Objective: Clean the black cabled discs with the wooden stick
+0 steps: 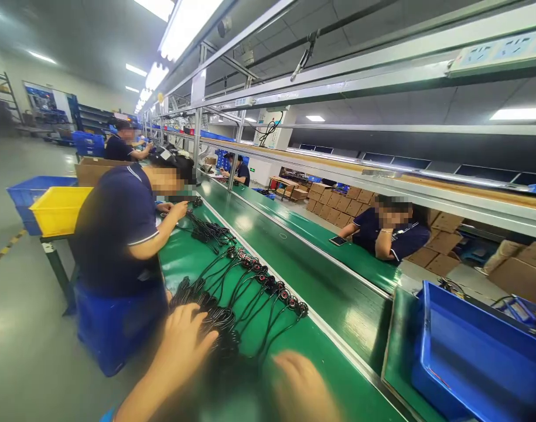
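Observation:
My left hand (186, 334) reaches over a thick bundle of black cables (219, 322). Its thumb is spread from the fingers, and the fingertips lie at the edge of the bundle. I cannot see it gripping any cable. My right hand (305, 384) is low on the right, just past the cables, its fingers smeared by motion. From the bundle, single leads run to a row of small round black parts with red centres (284, 295), lined up along the bench's metal rail. All of this lies on the green bench top (285, 346).
A blue tray (482, 351) stands at the right. Beyond the rail runs a long green strip (311, 264). On the left, a co-worker (118, 228) bends over more cables (210, 231); another person (388, 231) sits opposite beside a phone (338, 241). Metal shelving (338, 164) hangs overhead.

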The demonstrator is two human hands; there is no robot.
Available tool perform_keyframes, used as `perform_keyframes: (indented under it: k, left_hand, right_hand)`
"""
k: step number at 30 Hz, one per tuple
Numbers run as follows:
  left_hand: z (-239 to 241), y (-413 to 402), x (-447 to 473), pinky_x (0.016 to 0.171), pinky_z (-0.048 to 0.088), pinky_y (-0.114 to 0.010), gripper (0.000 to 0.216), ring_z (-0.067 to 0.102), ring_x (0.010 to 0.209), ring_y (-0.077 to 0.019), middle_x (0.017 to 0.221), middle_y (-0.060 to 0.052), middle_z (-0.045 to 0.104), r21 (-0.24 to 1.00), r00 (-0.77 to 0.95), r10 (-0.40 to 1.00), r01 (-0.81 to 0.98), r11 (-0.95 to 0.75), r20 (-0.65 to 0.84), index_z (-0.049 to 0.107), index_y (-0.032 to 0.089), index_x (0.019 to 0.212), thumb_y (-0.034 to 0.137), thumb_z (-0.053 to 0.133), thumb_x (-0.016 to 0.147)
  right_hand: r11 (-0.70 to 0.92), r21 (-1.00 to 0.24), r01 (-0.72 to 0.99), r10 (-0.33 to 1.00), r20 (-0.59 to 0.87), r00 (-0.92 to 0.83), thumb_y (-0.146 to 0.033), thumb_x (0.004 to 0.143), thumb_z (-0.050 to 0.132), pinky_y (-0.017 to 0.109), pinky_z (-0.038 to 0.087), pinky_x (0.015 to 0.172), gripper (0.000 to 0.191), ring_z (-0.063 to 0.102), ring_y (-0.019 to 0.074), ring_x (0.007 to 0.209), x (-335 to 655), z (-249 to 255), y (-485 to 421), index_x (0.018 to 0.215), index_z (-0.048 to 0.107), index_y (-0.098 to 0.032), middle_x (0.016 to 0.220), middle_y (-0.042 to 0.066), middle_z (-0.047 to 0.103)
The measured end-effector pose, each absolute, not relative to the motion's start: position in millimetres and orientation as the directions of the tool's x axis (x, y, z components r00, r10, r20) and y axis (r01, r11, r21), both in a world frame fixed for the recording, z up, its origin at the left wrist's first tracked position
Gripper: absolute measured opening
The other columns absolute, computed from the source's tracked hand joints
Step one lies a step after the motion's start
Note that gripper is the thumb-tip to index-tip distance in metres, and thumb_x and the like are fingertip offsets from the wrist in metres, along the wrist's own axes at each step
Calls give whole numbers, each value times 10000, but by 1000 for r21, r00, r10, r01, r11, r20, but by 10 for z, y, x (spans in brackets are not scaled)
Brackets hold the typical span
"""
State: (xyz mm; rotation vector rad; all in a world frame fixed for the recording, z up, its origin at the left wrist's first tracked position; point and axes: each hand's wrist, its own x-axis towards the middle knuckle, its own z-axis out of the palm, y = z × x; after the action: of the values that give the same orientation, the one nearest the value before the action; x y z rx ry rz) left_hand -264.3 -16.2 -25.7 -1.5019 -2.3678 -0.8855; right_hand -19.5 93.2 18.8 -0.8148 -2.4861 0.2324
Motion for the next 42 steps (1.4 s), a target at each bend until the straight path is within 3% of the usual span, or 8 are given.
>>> perform_keyframes:
  k: [3,8,13,18,24,27,38,42]
  left_hand:
    - [-266,-158,-2600,984,446,-588,380,538,1173,-353,1219,-156,613,366,-492,719,865,342,491,705,198,1068,488,566,865]
    - [-281,-97,-2562,1134,266,-641,268,388,1365,-383,1375,-120,555,333,-463,689,885,326,557,727,234,895,458,593,831]
    - [-382,-118,-2276,989,522,-499,300,621,1157,-314,1241,-126,656,531,-445,801,825,193,400,667,230,993,449,498,878]
    - [-346,-172,-1953,916,545,-493,394,654,1057,-325,1108,-154,683,563,-445,817,805,186,367,642,204,1027,528,463,893]
    - [-287,-328,-2110,1016,463,-521,485,553,1213,-335,1298,-144,611,489,-404,823,853,182,399,598,206,1226,537,515,881]
    - [-301,-437,-2206,967,478,-510,424,603,1100,-324,1145,-125,680,491,-427,825,844,217,369,641,221,1154,524,507,889]
    - [-298,-308,-1715,822,520,-384,369,623,918,-264,1016,-109,684,729,-274,947,681,70,165,654,224,1065,508,507,881]
    - [-79,-78,-1979,797,532,-310,326,630,834,-182,901,-16,694,751,-199,970,659,25,142,653,239,1041,459,433,945]
  right_hand:
    - [848,-383,367,490,302,-817,-376,991,480,378,417,1059,313,513,186,1218,-1030,283,1126,1280,545,-275,1280,53,575]
    - [784,-463,413,522,131,-843,-402,965,552,406,526,863,281,630,186,966,-1745,120,1304,1052,624,-144,1037,51,647]
    - [777,-507,374,481,93,-872,-378,957,573,397,517,870,244,622,179,971,-1348,-74,1312,1000,630,-145,1021,40,645]
    - [785,-525,329,422,66,-904,-367,964,563,395,506,889,237,624,174,976,-1020,29,1306,936,638,-144,974,29,656]
    - [814,-441,379,463,96,-881,-279,1001,388,509,356,1026,283,581,229,1094,-1057,69,1122,1143,611,-178,1098,76,662]
    - [864,-369,343,415,134,-900,-302,976,396,531,212,1097,297,536,246,1149,-1120,40,943,1156,621,-230,1143,68,649]
    - [877,-265,401,421,22,-907,-303,954,393,532,329,993,373,637,213,843,-782,15,1152,719,662,-194,804,61,695]
    - [843,-228,487,504,18,-864,-273,907,449,617,274,1018,270,646,276,891,-586,15,1031,853,694,-172,872,116,705]
